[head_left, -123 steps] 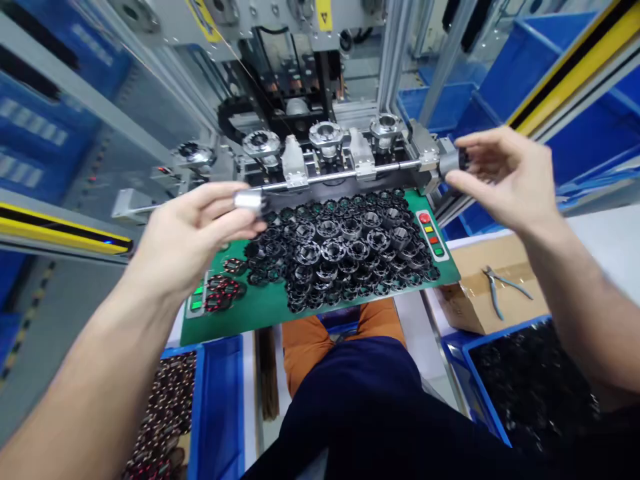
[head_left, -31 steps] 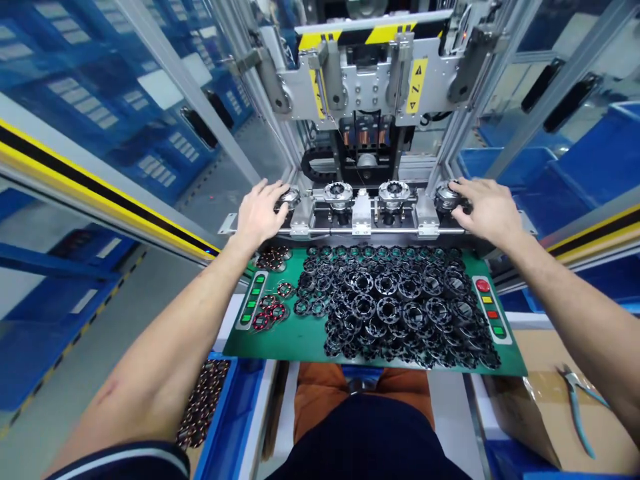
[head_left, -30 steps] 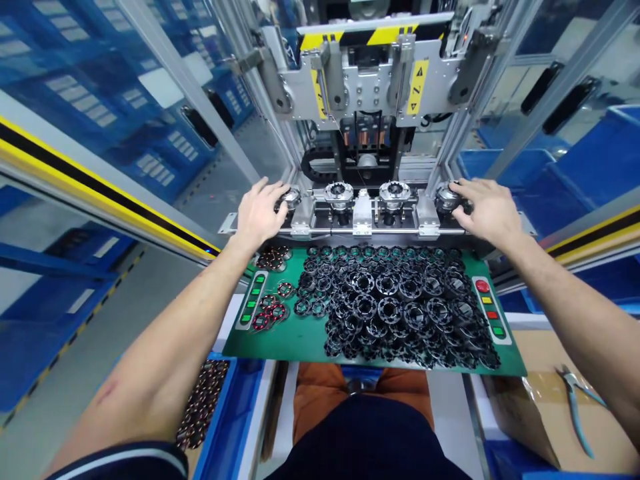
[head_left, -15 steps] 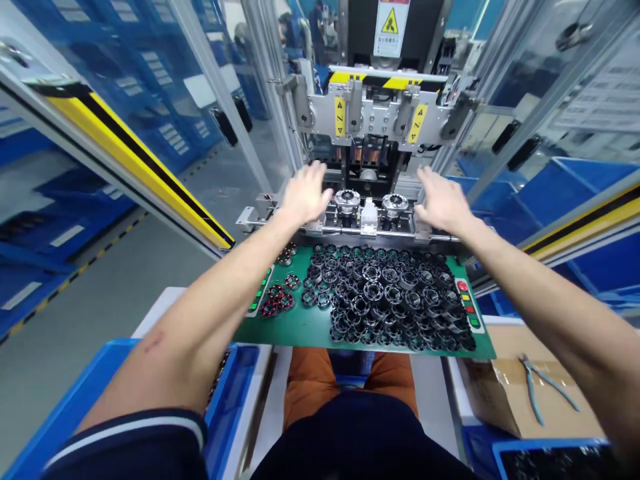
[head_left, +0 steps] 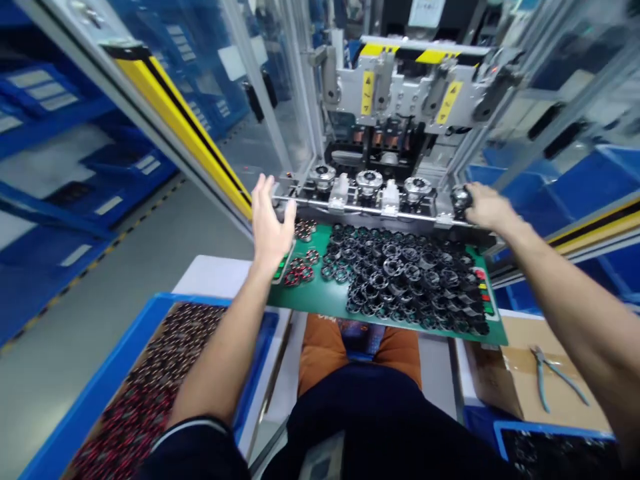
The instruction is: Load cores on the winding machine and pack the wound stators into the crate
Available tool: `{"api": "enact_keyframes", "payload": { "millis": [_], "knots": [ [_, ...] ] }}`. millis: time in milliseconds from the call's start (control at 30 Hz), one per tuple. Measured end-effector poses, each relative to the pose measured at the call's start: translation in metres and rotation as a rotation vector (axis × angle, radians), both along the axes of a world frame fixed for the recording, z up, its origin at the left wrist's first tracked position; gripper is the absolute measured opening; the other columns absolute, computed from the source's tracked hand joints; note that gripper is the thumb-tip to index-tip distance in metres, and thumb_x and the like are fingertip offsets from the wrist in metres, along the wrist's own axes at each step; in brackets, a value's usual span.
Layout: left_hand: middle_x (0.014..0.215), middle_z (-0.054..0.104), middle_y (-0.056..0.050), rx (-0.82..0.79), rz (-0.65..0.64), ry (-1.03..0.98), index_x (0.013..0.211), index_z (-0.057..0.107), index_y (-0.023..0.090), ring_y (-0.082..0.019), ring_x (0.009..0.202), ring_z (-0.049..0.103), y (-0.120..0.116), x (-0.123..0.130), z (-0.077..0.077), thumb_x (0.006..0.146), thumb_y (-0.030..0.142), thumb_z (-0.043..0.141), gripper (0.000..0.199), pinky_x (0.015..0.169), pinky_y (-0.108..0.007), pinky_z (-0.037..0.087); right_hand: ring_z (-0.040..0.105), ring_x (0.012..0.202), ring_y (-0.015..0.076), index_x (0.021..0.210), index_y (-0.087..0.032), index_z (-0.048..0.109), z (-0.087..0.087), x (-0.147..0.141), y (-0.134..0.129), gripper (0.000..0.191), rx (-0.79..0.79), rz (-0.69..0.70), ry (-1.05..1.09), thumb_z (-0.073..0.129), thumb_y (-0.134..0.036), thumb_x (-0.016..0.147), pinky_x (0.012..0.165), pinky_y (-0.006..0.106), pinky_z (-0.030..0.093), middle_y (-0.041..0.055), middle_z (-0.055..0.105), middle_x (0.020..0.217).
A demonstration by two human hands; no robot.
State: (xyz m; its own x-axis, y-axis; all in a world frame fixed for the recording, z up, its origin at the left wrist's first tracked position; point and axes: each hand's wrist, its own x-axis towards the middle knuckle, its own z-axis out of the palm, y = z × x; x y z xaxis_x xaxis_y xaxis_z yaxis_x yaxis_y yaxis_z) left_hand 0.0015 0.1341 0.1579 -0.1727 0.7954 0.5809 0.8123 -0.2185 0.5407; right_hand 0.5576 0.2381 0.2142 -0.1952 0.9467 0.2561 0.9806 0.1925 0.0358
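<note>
Green tabletop (head_left: 325,298), hands (head_left: 271,233) apart, ring-topped fixtures (head_left: 369,180) upright, facing up

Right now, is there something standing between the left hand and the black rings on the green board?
Yes, low down: the copper-coloured rings lie on the green board between the left hand and the black rings.

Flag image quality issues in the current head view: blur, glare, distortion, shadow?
Head view: motion smear on the right-hand button strip and yellow labels; head view: bright glare on the box's tape; head view: wide-angle stretch, side frames leaning outward; head view: dark shirt nearly featureless; no crisp shadows stand out.
</note>
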Motion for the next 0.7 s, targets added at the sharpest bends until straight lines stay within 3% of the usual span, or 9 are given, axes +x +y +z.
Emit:
{"api": "enact_keyframes", "payload": {
  "millis": [133,200,233,300,400,500,600,667,700],
  "knots": [
    [0.18,0.064,-0.023,-0.173,0.155,0.006,0.166,0.061,0.024,-0.039,0.177,0.056,-0.097,-0.014,-0.055,0.116,0.053,0.05,0.06,0.151,-0.071,0.046,0.058,0.178,0.0458,0.178,0.005,0.063,0.01,0.011,-0.029,0.092,0.117,-0.025,0.168,0.042,-0.043,0.102,0.15,0.06,0.044,0.0392,0.06,0.184],
    [0.167,0.071,-0.021,-0.232,0.147,0.017,0.151,0.073,0.029,-0.044,0.166,0.065,-0.132,-0.017,-0.081,0.107,0.055,0.064,0.051,0.144,-0.076,0.054,0.056,0.181,0.043,0.184,-0.01,0.063,0.011,0.019,-0.06,0.093,0.225,-0.042,0.263,0.046,-0.052,0.103,0.149,0.059,0.045,0.0332,0.062,0.185],
    [0.165,0.072,-0.018,-0.259,0.114,0.025,0.144,0.077,0.033,-0.044,0.163,0.068,-0.143,-0.019,-0.092,0.104,0.056,0.072,0.047,0.141,-0.074,0.058,0.062,0.176,0.0421,0.182,-0.027,0.069,0.007,0.023,-0.081,0.087,0.32,-0.062,0.39,0.052,-0.057,0.102,0.142,0.06,0.052,0.0273,0.068,0.182],
    [0.165,0.073,-0.014,-0.292,0.046,0.034,0.134,0.082,0.037,-0.042,0.159,0.071,-0.155,-0.022,-0.11,0.101,0.059,0.081,0.04,0.137,-0.069,0.062,0.075,0.16,0.0468,0.169,-0.057,0.076,-0.015,0.032,-0.13,0.074,0.432,-0.165,0.602,0.06,-0.066,0.098,0.118,0.069,0.063,0.0189,0.076,0.175],
    [0.166,0.075,-0.014,-0.289,0.001,0.019,0.13,0.085,0.033,-0.04,0.161,0.069,-0.15,-0.026,-0.125,0.106,0.063,0.083,0.039,0.136,-0.07,0.06,0.068,0.163,0.0569,0.153,-0.072,0.081,-0.073,0.036,-0.205,0.061,0.416,-0.47,0.718,0.058,-0.072,0.096,0.123,0.082,0.053,0.0223,0.08,0.164],
    [0.156,0.08,-0.011,-0.239,-0.018,-0.04,0.108,0.087,0.037,-0.044,0.156,0.073,-0.136,-0.025,-0.131,0.102,0.063,0.083,0.026,0.138,-0.078,0.058,0.077,0.15,0.0621,0.157,-0.064,0.078,-0.134,0.027,-0.266,0.067,0.329,-0.564,0.781,0.05,-0.074,0.098,0.119,0.09,0.059,0.026,0.084,0.145],
    [0.146,0.085,-0.01,-0.141,-0.011,-0.158,0.09,0.082,0.038,-0.055,0.153,0.075,-0.13,-0.021,-0.131,0.093,0.062,0.081,0.024,0.137,-0.092,0.053,0.088,0.131,0.05,0.156,-0.042,0.078,-0.179,0.017,-0.299,0.065,0.232,-0.605,0.787,0.051,-0.074,0.106,0.117,0.086,0.069,0.0187,0.087,0.137],
    [0.161,0.082,0.002,-0.062,0.006,-0.26,0.109,0.087,0.049,-0.059,0.162,0.068,-0.134,-0.023,-0.131,0.092,0.063,0.078,0.024,0.135,-0.099,0.049,0.085,0.135,0.0357,0.154,-0.025,0.078,-0.198,0.019,-0.305,0.065,0.214,-0.624,0.761,0.062,-0.076,0.115,0.125,0.068,0.07,0.0176,0.085,0.145],
    [0.171,0.075,0.016,-0.024,-0.001,-0.305,0.128,0.083,0.066,-0.059,0.167,0.065,-0.139,-0.026,-0.132,0.09,0.063,0.072,0.04,0.131,-0.101,0.05,0.083,0.136,0.0333,0.152,-0.024,0.079,-0.204,0.021,-0.306,0.062,0.218,-0.63,0.745,0.066,-0.074,0.117,0.124,0.063,0.071,0.017,0.084,0.147]
  ]
}}
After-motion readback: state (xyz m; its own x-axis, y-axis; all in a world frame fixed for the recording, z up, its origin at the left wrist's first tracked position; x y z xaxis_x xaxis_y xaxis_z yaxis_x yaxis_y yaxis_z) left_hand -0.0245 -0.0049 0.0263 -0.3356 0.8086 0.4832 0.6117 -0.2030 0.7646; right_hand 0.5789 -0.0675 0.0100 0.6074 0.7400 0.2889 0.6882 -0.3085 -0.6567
